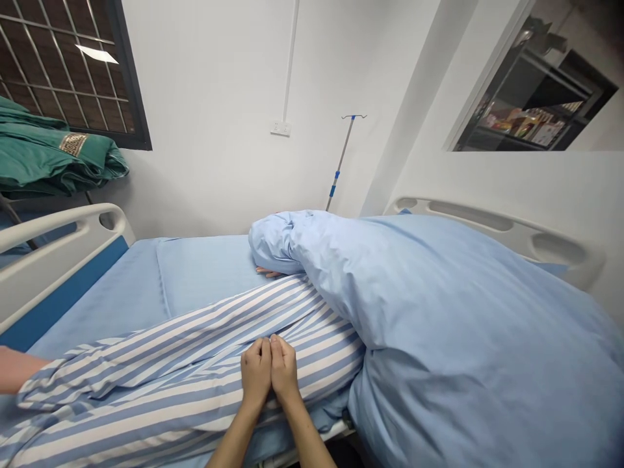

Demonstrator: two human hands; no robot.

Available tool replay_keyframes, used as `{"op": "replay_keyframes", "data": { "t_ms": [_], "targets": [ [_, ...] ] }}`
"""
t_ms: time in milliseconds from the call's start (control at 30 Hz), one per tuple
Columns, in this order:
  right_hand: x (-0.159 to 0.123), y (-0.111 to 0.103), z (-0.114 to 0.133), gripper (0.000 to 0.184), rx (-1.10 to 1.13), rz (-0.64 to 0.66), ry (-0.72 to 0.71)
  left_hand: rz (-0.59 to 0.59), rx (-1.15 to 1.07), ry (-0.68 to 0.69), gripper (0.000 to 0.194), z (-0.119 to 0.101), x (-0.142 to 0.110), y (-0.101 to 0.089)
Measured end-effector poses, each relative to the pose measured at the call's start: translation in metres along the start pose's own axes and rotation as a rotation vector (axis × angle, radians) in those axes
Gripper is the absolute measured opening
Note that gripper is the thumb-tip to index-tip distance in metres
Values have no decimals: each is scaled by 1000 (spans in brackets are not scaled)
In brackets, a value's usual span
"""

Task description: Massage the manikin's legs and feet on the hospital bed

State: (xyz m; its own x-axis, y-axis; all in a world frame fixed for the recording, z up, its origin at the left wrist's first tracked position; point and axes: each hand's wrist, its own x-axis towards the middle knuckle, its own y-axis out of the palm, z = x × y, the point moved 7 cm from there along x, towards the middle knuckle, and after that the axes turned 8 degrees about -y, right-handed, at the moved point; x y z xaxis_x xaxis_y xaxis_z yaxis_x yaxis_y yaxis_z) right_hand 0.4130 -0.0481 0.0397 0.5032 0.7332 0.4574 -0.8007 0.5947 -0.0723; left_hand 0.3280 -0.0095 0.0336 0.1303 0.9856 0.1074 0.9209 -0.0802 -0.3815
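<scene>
A left hand (255,374) and a right hand (285,369) lie side by side, touching along their edges, on a blue-and-white striped cotton patient gown (195,364). The fingers are straight and set narrowly together, flat on the cloth, holding nothing that shows. The gown covers a person lying on the bed, its soft folds running in long diagonal ridges, and a bare forearm (14,369) comes out of its cuff at the far left. Just beyond the hands, a puffy, creased pale blue duvet (429,325) bulges across the bed, with a few fingers (267,272) showing under its bunched end. Beneath lies a smooth pale blue bedsheet (205,276). A curved white plastic bed rail (58,253) with a blue inset runs along the left, a slim metal IV pole (341,162) with a hooked top stands by the white wall (209,97), and a folded green cloth (43,149) sits below a dark gridded window (63,71).
</scene>
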Motion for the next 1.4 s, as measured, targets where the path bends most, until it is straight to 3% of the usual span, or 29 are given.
{"op": "replay_keyframes", "data": {
  "t_ms": [133,367,667,833,1033,1133,1400],
  "targets": [
    [4,-2,5,37,-72,34,18,16,32,12,35,-1,-1,-3],
    [22,-14,36,37,-317,137,-157,-14,92,25,34,1,-4,-7],
    [8,-22,9,35,-470,90,-165,17,130,-9,35,-1,-4,-3],
    [8,-26,10,36,-413,50,-151,37,132,-36,34,-17,7,6],
    [12,-37,5,38,-179,-25,-72,40,-179,-52,35,-53,12,22],
    [14,-42,2,38,-112,-81,-38,19,-202,-80,35,-43,6,30],
    [15,-41,-2,38,-76,-98,-27,30,2,54,34,-26,-2,35]
  ]
}}
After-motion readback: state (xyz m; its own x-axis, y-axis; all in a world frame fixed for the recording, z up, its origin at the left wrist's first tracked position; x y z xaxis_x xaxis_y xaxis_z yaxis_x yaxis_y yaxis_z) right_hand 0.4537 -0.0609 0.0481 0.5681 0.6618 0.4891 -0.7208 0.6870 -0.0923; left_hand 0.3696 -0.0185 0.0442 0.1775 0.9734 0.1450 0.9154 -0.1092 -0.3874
